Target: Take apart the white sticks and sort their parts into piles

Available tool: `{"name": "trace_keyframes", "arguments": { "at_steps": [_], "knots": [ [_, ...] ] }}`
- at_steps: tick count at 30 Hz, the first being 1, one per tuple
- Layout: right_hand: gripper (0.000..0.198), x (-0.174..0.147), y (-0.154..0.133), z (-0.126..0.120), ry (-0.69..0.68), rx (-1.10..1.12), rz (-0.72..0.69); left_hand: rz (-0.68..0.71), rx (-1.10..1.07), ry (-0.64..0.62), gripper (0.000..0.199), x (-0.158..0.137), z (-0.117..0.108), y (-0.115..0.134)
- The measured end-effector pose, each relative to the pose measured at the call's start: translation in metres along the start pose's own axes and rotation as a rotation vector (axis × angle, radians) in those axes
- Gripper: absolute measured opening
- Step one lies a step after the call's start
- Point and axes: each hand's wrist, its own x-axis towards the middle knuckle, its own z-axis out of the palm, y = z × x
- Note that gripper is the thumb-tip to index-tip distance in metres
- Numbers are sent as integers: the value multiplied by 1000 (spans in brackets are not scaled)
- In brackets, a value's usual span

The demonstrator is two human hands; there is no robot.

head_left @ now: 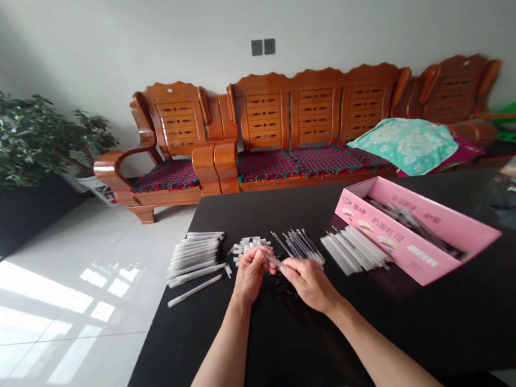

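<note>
Between my two hands is a slim whitish pen [273, 260], slanting over the table. My left hand [250, 273] pinches its upper left end, and my right hand [308, 282] is closed around the other end. Just beyond my left hand lies a heap of white pen caps [250, 246], partly hidden by the fingers. Dark-tipped ink refills [299, 244] fan out behind my right hand. To the right is a row of translucent pen barrels [355, 249]. Capped pens [195, 258] are stacked on the left, with a single pen [195, 290] in front of them.
A pink box [425, 242] holding dark pen parts stands on the right of the black table [489, 312]. Small black pieces [284, 287] lie below my hands. Behind the table are a wooden sofa [314, 107] and a turquoise cushion [409, 144]; plants [31, 135] stand at left.
</note>
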Motion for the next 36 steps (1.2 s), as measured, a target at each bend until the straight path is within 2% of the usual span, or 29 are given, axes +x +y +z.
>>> {"name": "trace_keyframes", "arguments": {
  "at_steps": [2, 4, 6, 10, 11, 12, 15, 17, 21, 24, 27, 30, 33, 36],
  "knots": [
    [38, 4, -3, -3, -116, 181, 65, 1, -5, 14, 39, 0, 1, 1],
    [39, 6, -3, -2, -139, 207, 76, 0, 9, 46, 39, 1, 1, 1],
    [38, 5, -1, 3, -41, 21, 10, 8, 28, 116, 39, 3, -3, 2],
    [32, -8, 12, 17, 178, -538, -241, 106, -1, 404, 42, 8, -16, 6],
    [29, -13, 17, 19, 202, -614, -277, 121, 5, 431, 42, 8, -17, 6],
    [27, -18, 22, 19, 229, -660, -284, 113, 38, 400, 40, 8, -18, 6],
    [21, -28, 43, 7, 346, -719, -199, 86, 200, 291, 36, 5, -12, -1],
    [20, -31, 61, -11, 443, -770, -109, 81, 305, 272, 36, 4, -7, -7],
    [25, -35, 106, -54, 584, -963, 50, 53, 446, 384, 35, 5, -7, -13],
    [25, -36, 136, -73, 586, -1062, 95, 49, 581, 494, 27, 6, -13, -13],
    [19, -36, 153, -78, 559, -1074, 102, 71, 679, 510, 19, 6, -18, -13],
    [16, -36, 156, -76, 546, -1041, 106, 98, 732, 512, 17, 8, -20, -16],
    [16, -33, 148, -70, 582, -1014, 90, 139, 785, 525, 17, 9, -21, -17],
    [15, -22, 131, -52, 630, -905, 44, 170, 844, 540, 18, 8, -18, -16]
  ]
}}
